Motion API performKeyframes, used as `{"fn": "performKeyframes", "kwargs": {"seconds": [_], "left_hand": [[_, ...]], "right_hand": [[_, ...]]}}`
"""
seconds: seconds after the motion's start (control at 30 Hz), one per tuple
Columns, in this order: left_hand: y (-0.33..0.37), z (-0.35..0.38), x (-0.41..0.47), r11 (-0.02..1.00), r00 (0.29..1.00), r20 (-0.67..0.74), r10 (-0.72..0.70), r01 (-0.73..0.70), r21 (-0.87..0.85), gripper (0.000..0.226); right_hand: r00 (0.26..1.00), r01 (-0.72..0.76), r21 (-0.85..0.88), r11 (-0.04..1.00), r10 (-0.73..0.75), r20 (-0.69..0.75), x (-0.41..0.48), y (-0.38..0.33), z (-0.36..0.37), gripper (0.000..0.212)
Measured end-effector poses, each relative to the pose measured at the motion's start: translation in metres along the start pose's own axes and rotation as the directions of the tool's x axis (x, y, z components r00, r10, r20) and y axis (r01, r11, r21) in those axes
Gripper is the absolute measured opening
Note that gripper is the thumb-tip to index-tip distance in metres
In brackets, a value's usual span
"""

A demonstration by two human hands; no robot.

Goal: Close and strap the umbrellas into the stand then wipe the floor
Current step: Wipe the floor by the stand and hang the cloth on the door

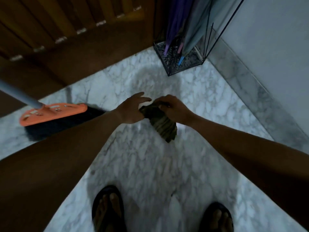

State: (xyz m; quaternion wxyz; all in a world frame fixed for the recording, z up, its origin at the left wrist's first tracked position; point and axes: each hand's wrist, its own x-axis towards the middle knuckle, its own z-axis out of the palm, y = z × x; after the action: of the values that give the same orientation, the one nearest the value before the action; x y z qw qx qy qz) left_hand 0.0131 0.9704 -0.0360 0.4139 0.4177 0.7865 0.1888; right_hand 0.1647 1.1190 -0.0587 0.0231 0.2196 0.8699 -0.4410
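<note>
A dark green patterned cloth [163, 124] hangs above the white marble floor [150, 164]. My right hand [173, 108] is shut on its upper end. My left hand [132, 108] is beside it with fingers spread, its fingertips touching the cloth's left edge. In the far corner stands a black wire umbrella stand [182, 64] holding a closed purple umbrella [173, 25] and a closed grey umbrella [195, 30], tips down on its speckled base. Whether straps are fastened on them cannot be made out.
An orange-headed broom [53, 113] with black bristles and a grey handle lies on the floor at left. A dark wooden slatted door [66, 30] fills the back. A pale wall with marble skirting [250, 91] runs along the right. My sandalled feet [108, 208] are below.
</note>
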Motion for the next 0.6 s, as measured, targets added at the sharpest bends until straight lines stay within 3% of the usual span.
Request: {"fn": "performKeyframes", "kwargs": {"seconds": [0.07,0.17,0.3,0.43,0.53,0.6], "left_hand": [[0.041,-0.029,-0.030,0.994,0.999,-0.037,-0.008,0.003,-0.114,0.051],[0.108,-0.091,-0.086,0.986,0.990,-0.137,-0.029,0.006,-0.166,0.018],[0.206,-0.198,-0.180,0.993,0.962,-0.269,-0.056,0.026,-0.115,0.020],[0.305,-0.331,-0.309,0.996,0.915,-0.400,-0.054,0.022,-0.083,0.032],[0.357,-0.442,-0.424,0.994,0.840,-0.541,0.028,-0.082,-0.075,0.011],[0.383,-0.512,-0.504,0.995,0.817,-0.575,0.037,-0.082,-0.053,0.020]], "right_hand": [[0.994,-0.106,0.160,0.981,0.098,0.056,-0.017,-0.052,-0.048,0.026],[0.984,-0.174,0.208,0.963,0.164,0.063,-0.043,-0.141,-0.118,0.017],[0.973,-0.198,0.208,0.958,0.166,0.161,-0.074,-0.289,-0.216,0.024],[0.999,0.022,-0.005,1.000,-0.022,0.025,-0.101,-0.471,-0.292,0.049],[0.972,0.197,-0.054,0.979,-0.203,-0.121,-0.117,-0.608,-0.337,0.038],[0.907,0.385,-0.103,0.917,-0.396,-0.140,-0.120,-0.689,-0.355,0.023]]}}
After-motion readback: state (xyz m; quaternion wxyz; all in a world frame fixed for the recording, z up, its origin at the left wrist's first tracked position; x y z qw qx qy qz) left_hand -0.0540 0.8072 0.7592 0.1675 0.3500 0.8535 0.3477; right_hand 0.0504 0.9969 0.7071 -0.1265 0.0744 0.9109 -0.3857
